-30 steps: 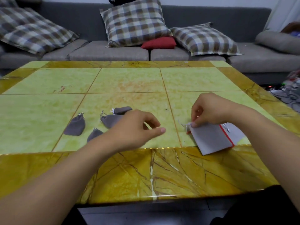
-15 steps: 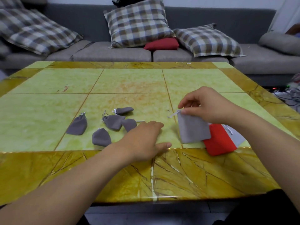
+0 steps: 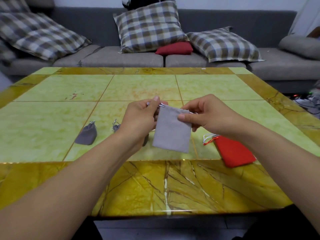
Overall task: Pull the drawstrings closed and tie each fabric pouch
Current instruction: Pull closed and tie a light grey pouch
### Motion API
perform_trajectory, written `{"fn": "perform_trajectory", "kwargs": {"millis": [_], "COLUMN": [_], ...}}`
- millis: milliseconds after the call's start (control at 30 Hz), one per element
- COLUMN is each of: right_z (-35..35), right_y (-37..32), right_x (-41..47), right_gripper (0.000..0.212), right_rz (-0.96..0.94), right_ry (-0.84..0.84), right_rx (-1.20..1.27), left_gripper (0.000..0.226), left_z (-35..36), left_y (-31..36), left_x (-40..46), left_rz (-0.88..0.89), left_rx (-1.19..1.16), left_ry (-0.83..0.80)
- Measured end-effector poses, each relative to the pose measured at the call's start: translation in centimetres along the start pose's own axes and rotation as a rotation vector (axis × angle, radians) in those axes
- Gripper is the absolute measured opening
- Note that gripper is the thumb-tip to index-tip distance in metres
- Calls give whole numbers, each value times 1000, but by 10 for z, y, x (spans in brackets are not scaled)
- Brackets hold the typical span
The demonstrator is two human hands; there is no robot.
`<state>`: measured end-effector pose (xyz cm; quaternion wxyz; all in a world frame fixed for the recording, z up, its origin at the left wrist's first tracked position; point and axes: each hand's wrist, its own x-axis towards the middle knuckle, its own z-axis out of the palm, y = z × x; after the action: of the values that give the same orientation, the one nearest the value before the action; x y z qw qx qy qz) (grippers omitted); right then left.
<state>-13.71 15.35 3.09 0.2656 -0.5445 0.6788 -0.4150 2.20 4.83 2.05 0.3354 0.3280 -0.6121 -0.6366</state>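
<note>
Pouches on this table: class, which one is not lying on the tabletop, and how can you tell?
The light grey pouch: both hands hold it up by its top corners, flat and unclosed. The red pouch and dark grey pouch lie on the table.

You're in a home living room: grey sofa (image 3: pixel 121 56) with plaid cushions (image 3: pixel 149 26), a red cushion (image 3: pixel 174 48), low yellow-green marble-pattern bench (image 3: pixel 69 87) in front, cables (image 3: pixel 308 101) on floor at right.

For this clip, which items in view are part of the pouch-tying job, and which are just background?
Job:
- light grey pouch, held up by left hand and right hand
- red pouch, open, on the table
- dark grey pouches, already cinched

Background:
- sofa
- checked cushions
- red cushion
- cables on the floor
</note>
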Motion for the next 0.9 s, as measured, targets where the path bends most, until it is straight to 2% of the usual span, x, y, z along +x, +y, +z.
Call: {"fn": "perform_trajectory", "kwargs": {"millis": [200,267,333,433,533,633,733,800,900], "right_z": [-19,-19,-17,-12,-3,-2,-9,-11,-7], "right_y": [-5,-5,-4,-6,-11,-13,-8,-4,-5], "right_x": [-6,-7,-6,2,6,5,7,8,6], "right_gripper": [36,40,41,43,45,48,47,45,48], "right_rz": [140,161,165,127,121,171,294,307,271], "right_ry": [80,78,83,140,90,59,222,280,168], "right_rx": [3,93,296,802,1209,1446,1412,1337,1221], "left_gripper": [40,45,54,64,58,52,49,50,51], "left_z": [-5,-9,-11,-12,-11,-19,-24,-20,-17], "left_y": [2,-1,-1,4,6,10,9,6,4], "left_x": [-1,2,6,12,15,19,24,23,21], "left_rz": [-11,-21,-15,-43,-140,-284,-197,-157,-130], "left_rx": [10,24,48,-44,-294,-645,-630,-575,-524], "left_ry": [-49,-42,-30,71,46,46,138,122,-40]}}
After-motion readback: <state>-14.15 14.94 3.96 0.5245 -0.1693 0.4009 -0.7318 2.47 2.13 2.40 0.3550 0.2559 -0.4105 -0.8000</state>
